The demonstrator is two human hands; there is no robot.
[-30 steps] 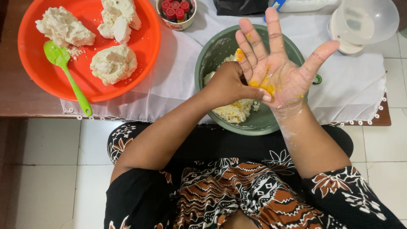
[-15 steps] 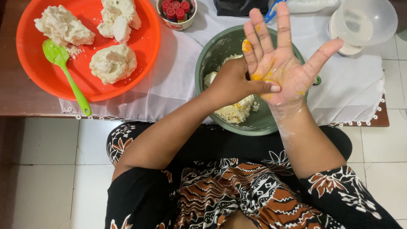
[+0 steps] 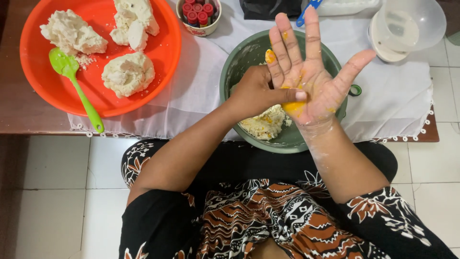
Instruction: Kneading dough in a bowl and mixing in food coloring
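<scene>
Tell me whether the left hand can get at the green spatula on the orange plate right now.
Probably yes. The green spatula lies uncovered on the orange plate, handle toward the person. The left hand is busy rubbing yellow dough off the right hand over the green bowl, but nothing blocks its path.
</scene>
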